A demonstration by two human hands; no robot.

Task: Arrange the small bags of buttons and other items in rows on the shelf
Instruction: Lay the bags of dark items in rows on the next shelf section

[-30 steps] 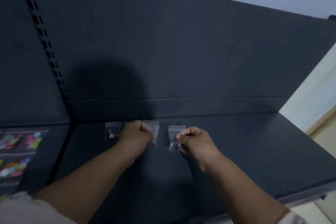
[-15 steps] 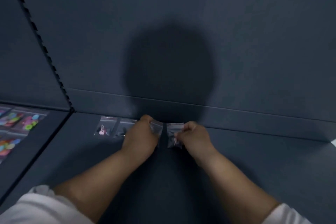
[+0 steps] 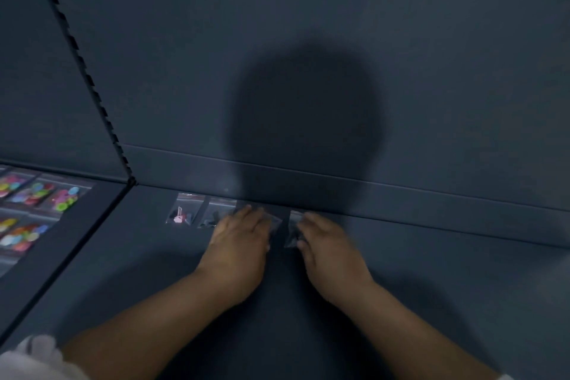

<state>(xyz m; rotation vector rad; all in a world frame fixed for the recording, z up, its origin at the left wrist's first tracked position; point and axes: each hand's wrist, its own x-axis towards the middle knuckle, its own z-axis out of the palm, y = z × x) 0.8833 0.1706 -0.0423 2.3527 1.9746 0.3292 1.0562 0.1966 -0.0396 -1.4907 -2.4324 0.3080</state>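
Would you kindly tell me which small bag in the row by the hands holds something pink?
The leftmost bag, with a pink piece inside. Its neighbour shows only dark contents; the left hand and right hand partly cover the other two.

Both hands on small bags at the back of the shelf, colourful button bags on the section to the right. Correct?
No: the head view shows the colourful button bags on the section to the left, not the right. The rest holds: left hand on one bag, right hand on the next bag, at the back of the shelf.
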